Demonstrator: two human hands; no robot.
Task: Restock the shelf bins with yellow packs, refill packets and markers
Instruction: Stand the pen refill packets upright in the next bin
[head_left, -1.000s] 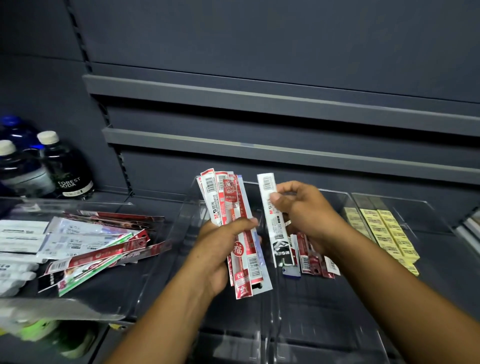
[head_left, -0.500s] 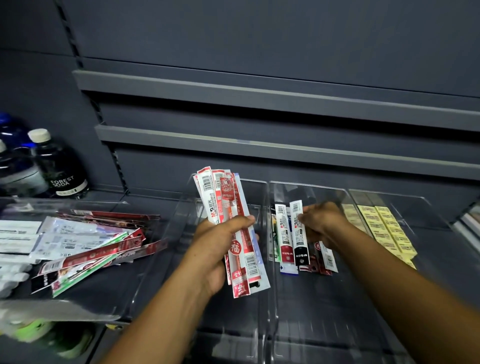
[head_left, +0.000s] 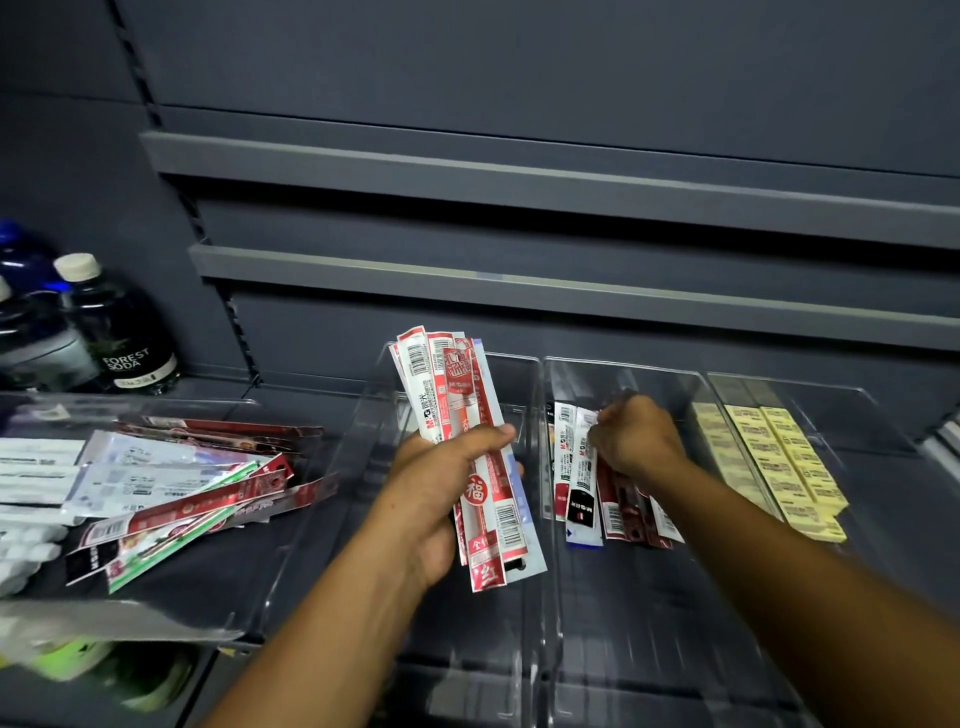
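At the far left, against the dark shelf wall, dark bottles with pale caps, one labelled FOREST SODA. Just in front, a clear tray heaped with loose packets in red, white and green, lying crosswise over one another. White packs at its left edge, cut off by the frame.

Right of the tray, the left hand, raised over the left bin. Fingers wrapped round a bundle of refill packets, thumb across the front, the rest hidden behind. Red-and-white, fanned a little, held near upright, barcodes at top and bottom.

Next, the middle bin, wall to wall with the left one. Inside, toward its back left, a short row of packets laid side by side, long way front to back. On them the right hand, back toward the camera, fingers curled tight on the upper end of a white-and-black packet at the left of the row. Thumb out of sight.

Farthest right, the right bin, holding yellow packs in neat rows running front to back, well apart from both hands.
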